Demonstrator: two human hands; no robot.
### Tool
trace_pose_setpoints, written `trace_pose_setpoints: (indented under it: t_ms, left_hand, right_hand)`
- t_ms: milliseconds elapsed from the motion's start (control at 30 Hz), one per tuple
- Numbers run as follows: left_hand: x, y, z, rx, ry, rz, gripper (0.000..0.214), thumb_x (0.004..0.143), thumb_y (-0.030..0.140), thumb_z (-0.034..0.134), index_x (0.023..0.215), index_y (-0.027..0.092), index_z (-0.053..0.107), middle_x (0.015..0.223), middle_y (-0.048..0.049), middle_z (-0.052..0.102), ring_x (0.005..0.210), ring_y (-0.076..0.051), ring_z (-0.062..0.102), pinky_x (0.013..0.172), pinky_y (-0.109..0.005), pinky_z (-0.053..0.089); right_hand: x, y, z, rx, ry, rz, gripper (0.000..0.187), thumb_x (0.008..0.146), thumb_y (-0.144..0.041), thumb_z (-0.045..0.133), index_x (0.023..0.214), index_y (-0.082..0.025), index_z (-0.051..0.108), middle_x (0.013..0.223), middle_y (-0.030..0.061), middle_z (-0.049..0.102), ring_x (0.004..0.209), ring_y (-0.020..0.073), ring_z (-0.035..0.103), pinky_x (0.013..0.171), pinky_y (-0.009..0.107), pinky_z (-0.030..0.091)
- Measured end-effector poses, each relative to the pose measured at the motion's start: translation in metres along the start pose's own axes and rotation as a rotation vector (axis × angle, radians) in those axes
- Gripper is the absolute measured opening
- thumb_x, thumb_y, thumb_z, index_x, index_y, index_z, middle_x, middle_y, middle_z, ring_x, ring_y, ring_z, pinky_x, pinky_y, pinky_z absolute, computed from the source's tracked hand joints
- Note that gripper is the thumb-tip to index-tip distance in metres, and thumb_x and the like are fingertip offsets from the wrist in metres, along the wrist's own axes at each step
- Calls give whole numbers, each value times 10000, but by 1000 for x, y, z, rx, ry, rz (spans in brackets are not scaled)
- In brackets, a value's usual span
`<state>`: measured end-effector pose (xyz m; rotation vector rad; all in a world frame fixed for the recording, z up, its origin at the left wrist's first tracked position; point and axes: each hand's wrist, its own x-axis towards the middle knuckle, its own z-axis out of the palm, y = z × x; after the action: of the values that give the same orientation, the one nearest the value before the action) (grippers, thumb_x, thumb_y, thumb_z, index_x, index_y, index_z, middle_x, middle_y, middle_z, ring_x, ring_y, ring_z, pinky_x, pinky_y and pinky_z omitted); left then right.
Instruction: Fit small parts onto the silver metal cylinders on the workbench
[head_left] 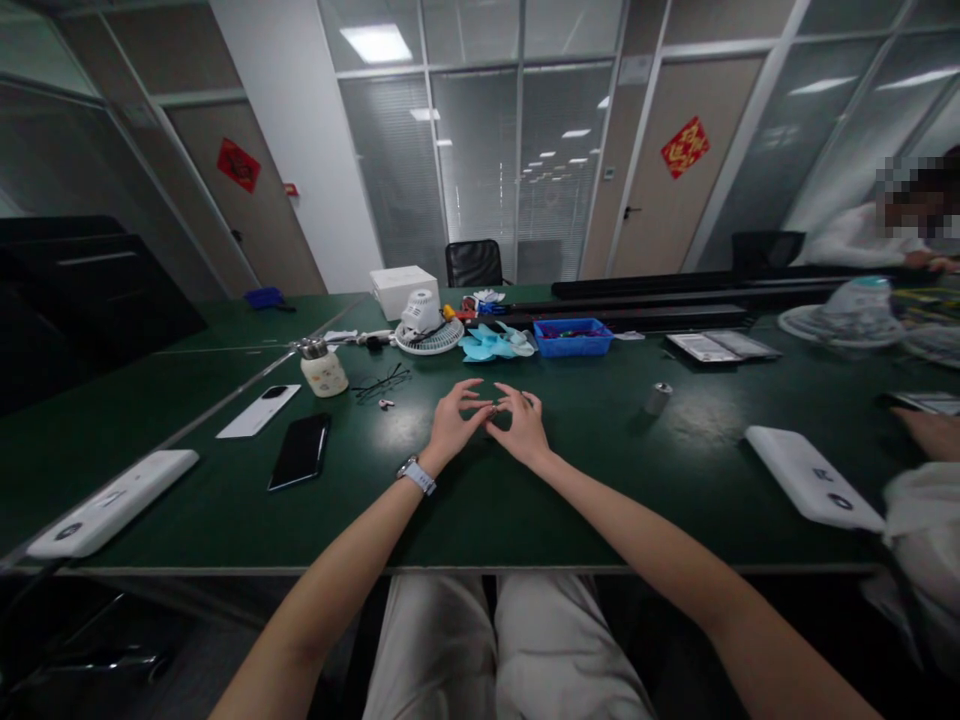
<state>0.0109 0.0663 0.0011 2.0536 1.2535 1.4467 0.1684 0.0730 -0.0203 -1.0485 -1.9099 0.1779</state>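
Over the green table (450,520), in the middle of the head view, my left hand (456,418) and my right hand (519,422) meet with curved fingers. Their thumbs and some fingertips come together around a small dark spot; whatever is pinched there is too small to name. Upper fingers of both hands stay bent and raised. A watch with a light strap is on my left wrist. Beyond the hands lie light-blue fan blades (491,343), and left of them an earbud (386,404). To the right stands a small silver metal cylinder (658,398).
At the left are a black phone (300,452), a white phone (259,411), a jar (324,370), glasses (384,381) and a white device (112,503). Farther back are a fan housing (424,325), white box (405,292) and blue tray (572,340). Another white device (814,477) lies right, near a person.
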Motion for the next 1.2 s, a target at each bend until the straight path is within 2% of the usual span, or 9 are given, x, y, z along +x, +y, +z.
trace_pose_setpoints:
  t_ms: [233, 333, 467, 533, 667, 833, 967, 1067, 1200]
  left_hand:
    - [3, 7, 4, 58, 68, 32, 369, 755, 224, 658, 1074, 212, 474, 776, -5, 703, 828, -161, 671, 788, -302, 503]
    - [5, 6, 4, 61, 193, 47, 286, 774, 262, 642, 989, 210, 461, 842, -26, 702, 816, -152, 666, 765, -286, 494]
    - [5, -11, -9, 35, 348, -65, 348, 774, 323, 637, 1025, 216, 420, 826, -26, 706, 846, -160, 668, 737, -273, 481]
    - [1, -25, -19, 63, 305, -163, 400, 734, 326, 670, 1032, 215, 428, 782, -19, 712, 842, -176, 671, 716, -272, 474]
    - [-9, -46, -35, 119, 81, -367, 452, 669, 336, 711, 1036, 214, 477, 739, -18, 725, 758, -201, 681, 697, -289, 468]
    - [-12, -45, -37, 120, -22, -367, 459, 659, 369, 711, 1048, 217, 522, 783, -39, 737, 818, -216, 686, 779, -315, 470]
    - [-12, -49, -35, 39, 17, -370, 470, 695, 412, 674, 1091, 211, 523, 832, -62, 735, 820, -213, 688, 763, -313, 486]
    - [-11, -55, -35, -10, 97, -400, 382, 802, 426, 551, 1103, 193, 519, 917, -97, 723, 796, -190, 688, 727, -298, 495]
    - [-10, -58, -37, 53, 179, -443, 313, 866, 396, 457, 1079, 176, 525, 951, -106, 711, 759, -163, 680, 714, -278, 491]
  right_hand:
    - [-1, 0, 2, 14, 12, -2, 584, 747, -325, 612, 1283, -208, 412, 887, 27, 661, 952, 211, 591, 979, 433, 281]
    - [-1, 0, 2, 17, 13, 6, 583, 755, -350, 613, 1283, -211, 408, 886, 26, 661, 948, 213, 589, 963, 431, 294]
    - [-1, -1, -3, 4, 37, 14, 618, 744, -420, 642, 1278, -214, 408, 862, 19, 666, 943, 219, 588, 956, 429, 304]
    - [-1, -1, -8, -13, 39, 31, 627, 741, -431, 648, 1277, -214, 407, 860, 20, 665, 950, 224, 587, 958, 433, 307]
    - [-2, 4, -17, -12, 46, 121, 631, 753, -461, 629, 1284, -216, 395, 863, 27, 664, 988, 242, 585, 975, 469, 303]
    - [-4, 18, -15, 68, -18, 233, 694, 667, -530, 687, 1241, -231, 437, 917, 40, 665, 971, 249, 601, 915, 464, 395]
    - [-4, 25, -9, 197, -89, 332, 654, 614, -504, 732, 1160, -222, 507, 938, 52, 666, 856, 209, 630, 772, 380, 492]
    - [-4, 26, -7, 298, -100, 380, 522, 609, -462, 747, 1033, -205, 586, 938, 54, 676, 846, 194, 631, 782, 380, 502]
    - [1, 26, -12, 540, -102, 506, 413, 623, -322, 765, 984, -179, 625, 950, 69, 692, 858, 193, 638, 842, 410, 499]
